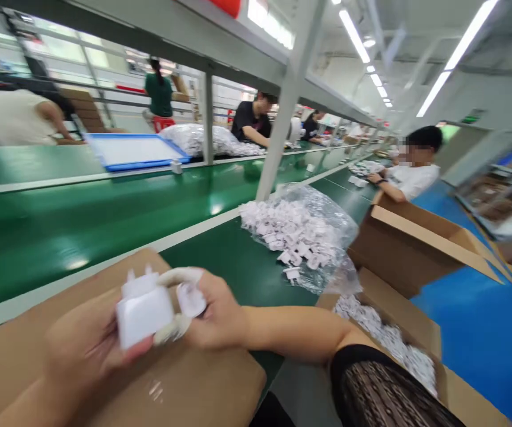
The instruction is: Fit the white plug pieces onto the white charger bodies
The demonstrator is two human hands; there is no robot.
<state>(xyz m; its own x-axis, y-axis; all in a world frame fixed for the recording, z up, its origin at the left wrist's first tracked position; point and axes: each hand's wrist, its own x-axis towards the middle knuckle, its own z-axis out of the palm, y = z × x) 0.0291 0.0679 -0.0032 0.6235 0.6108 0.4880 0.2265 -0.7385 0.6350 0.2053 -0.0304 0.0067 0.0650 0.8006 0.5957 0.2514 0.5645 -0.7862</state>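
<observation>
My left hand [91, 338] is closed around a white plug-in charger [143, 311], its two prongs pointing up. Close beside it, my right hand [213, 308] wears pale finger covers on the thumb and a finger. A small white plastic piece [191, 299] sits in that hand, held against the palm side. The covered fingertips reach to the charger's right side; whether they press on it I cannot tell. Both hands are over a brown cardboard box [202, 385]. Some blur softens the left hand.
A heap of white plastic plug parts [295, 231] lies on a clear bag [338, 219] on the green bench. An open carton [389, 332] of wrapped white items stands at right, near another carton [429, 231]. A metal post [282, 112] rises beside the conveyor [117, 213]. Several co-workers sit beyond.
</observation>
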